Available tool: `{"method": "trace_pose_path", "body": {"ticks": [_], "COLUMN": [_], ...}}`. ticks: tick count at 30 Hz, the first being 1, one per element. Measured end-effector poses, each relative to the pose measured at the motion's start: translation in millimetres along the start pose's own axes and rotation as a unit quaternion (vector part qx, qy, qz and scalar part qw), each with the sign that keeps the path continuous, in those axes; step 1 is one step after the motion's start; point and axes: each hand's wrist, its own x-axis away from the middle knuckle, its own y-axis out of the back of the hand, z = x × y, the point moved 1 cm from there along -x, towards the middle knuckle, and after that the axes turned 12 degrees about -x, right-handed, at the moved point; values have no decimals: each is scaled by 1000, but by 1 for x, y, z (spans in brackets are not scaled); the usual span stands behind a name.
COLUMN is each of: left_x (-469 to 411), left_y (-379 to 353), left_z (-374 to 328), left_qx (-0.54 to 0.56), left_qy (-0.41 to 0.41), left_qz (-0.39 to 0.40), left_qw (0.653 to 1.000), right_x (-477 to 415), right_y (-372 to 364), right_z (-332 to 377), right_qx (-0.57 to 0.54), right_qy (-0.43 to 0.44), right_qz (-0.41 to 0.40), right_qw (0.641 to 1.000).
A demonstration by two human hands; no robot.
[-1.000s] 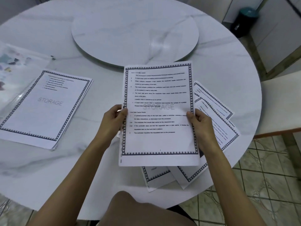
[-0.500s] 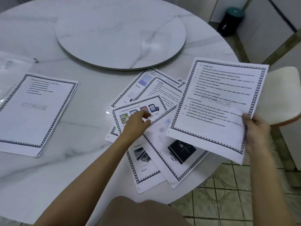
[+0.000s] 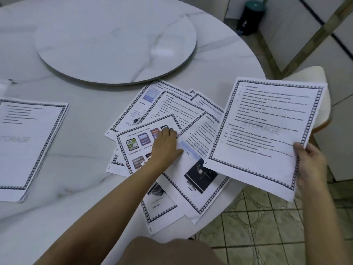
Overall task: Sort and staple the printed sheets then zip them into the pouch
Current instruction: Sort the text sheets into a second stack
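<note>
Holding one white printed page with a dark border (image 3: 267,131) pinched in the right hand (image 3: 309,163), the person should slide the flat, empty left hand (image 3: 166,146) slowly, spreading the messy pages (image 3: 172,119) on the round marble worktop (image 3: 76,169) to find the next.

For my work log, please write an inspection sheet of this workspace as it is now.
Surface: round marble table with raised turntable.
Job's things: neat stack at left; loose sheets fanned out, some overhanging the near edge; no stapler seen.
Clutter: nothing seen.
Grippers: left hand pressing on the loose sheets; right hand holding one sheet off the table.
Cables: nothing seen.
Surroundings: tiled floor, dark bin, chair.
</note>
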Motion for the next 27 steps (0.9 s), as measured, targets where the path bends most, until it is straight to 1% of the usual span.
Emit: {"method": "trace_pose_path", "body": {"ticks": [3,9,11,14,18,23,27], "left_x": [-2,-7,-5,-1,12,28,45], "left_y": [-2,1,1,2,11,19,25], "left_z": [-2,1,2,4,15,51,90], "left_qx": [-8,27,67,141,219,259,280], "left_qy": [8,43,49,35,52,73,116], "left_qz": [-1,8,-5,-37,-92,-128,-156], "left_qw": [1000,999,997,989,970,954,940], "right_x": [-3,-4,-4,-3,-1,12,29], "right_y": [7,7,5,0,-7,-27,-47], "right_z": [-3,-6,-6,-5,-5,-10,-15], "right_qx": [1,-6,-7,-15,-18,-34,-26], "right_qy": [-6,-19,-19,-18,-14,-20,-26], "right_qz": [-8,-19,-16,-9,-1,8,23], "right_qw": [1000,1000,1000,1000,1000,999,999]}}
